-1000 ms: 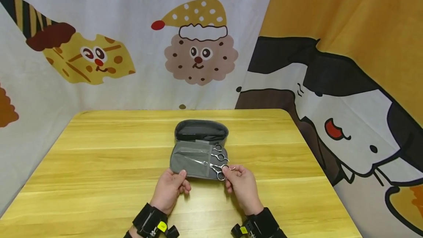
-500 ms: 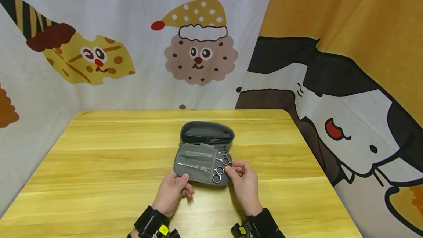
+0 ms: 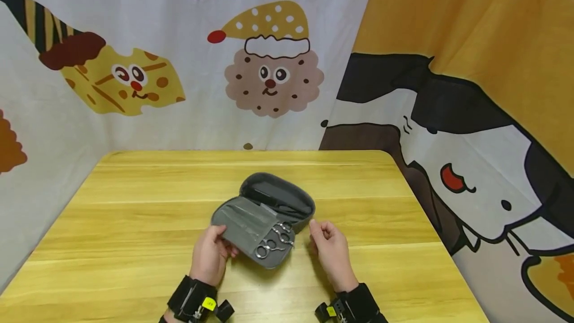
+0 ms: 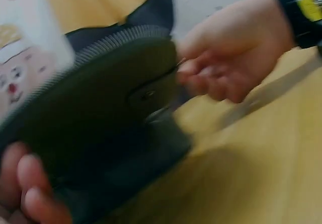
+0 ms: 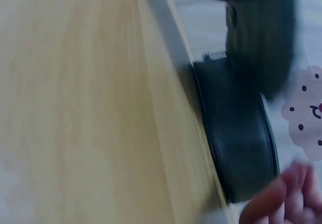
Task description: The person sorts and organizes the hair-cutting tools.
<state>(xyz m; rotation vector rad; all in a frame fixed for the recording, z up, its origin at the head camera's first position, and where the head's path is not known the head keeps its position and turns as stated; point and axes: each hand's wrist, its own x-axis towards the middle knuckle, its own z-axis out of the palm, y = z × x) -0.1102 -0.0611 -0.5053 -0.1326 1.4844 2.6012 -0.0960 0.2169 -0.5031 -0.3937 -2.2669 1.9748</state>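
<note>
A grey zip case (image 3: 251, 216) stands unfolded and slanted over the table, its inner flap facing up. Several metal scissors (image 3: 269, 243) are tucked under the clear pocket, finger rings out at the right end. My left hand (image 3: 210, 253) grips the flap's left edge, thumb on top and fingers underneath. At the case's right end, my right hand (image 3: 332, 250) has its fingers loosely curled, with nothing visible in them. Its fingers (image 5: 297, 183) show near the deep half of the case (image 5: 236, 133) in the right wrist view. The left wrist view shows the flap's underside and zipper teeth (image 4: 115, 40), blurred.
The case's deep half (image 3: 275, 198) holds dark items that are hard to make out. Beneath everything is a wood-grain table (image 3: 134, 203). A cartoon-print cloth (image 3: 157, 14) hangs behind it and on its right side.
The case has turned clockwise, its flap swinging left and its scissor end coming nearer. My left hand moved left with it. The right hand, earlier on the flap's right edge, is now off it.
</note>
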